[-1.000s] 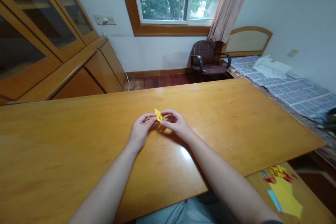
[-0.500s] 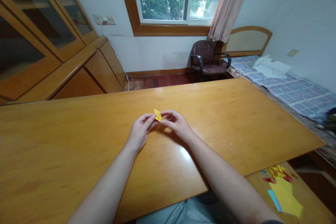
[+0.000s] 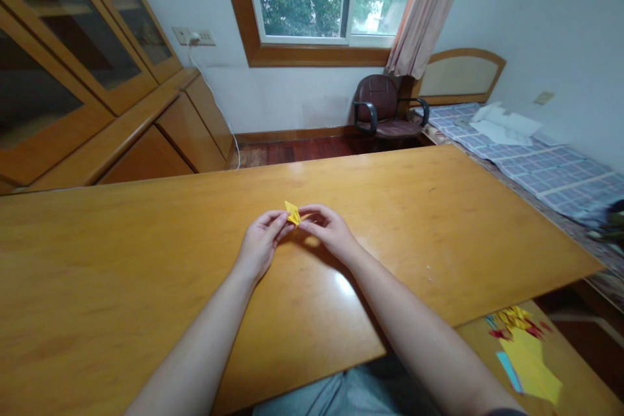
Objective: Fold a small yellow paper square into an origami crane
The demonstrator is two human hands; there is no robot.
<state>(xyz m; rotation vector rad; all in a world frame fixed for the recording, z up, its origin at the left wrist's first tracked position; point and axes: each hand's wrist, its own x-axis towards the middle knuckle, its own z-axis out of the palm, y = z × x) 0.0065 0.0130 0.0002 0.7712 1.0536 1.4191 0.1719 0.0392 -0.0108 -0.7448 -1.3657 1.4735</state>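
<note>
A small folded piece of yellow paper [image 3: 293, 213] is held just above the middle of a long wooden table [image 3: 146, 260]. My left hand [image 3: 259, 246] pinches it from the left with thumb and fingertips pressed together. From the right, my right hand [image 3: 328, 231] pinches the same paper, its fingers curled. Both forearms reach in from the near edge of the table. The lower part of the paper is hidden behind my fingertips.
A low wooden surface [image 3: 575, 370] at the lower right carries yellow, blue and red paper pieces [image 3: 524, 348]. A bed [image 3: 546, 169] runs along the right wall. A dark armchair [image 3: 383, 107] stands under the window, and glass-fronted cabinets [image 3: 73, 71] line the left.
The yellow paper's upper flap has tipped slightly to the left and lower between my fingers. My hands stay in nearly the same spot.
</note>
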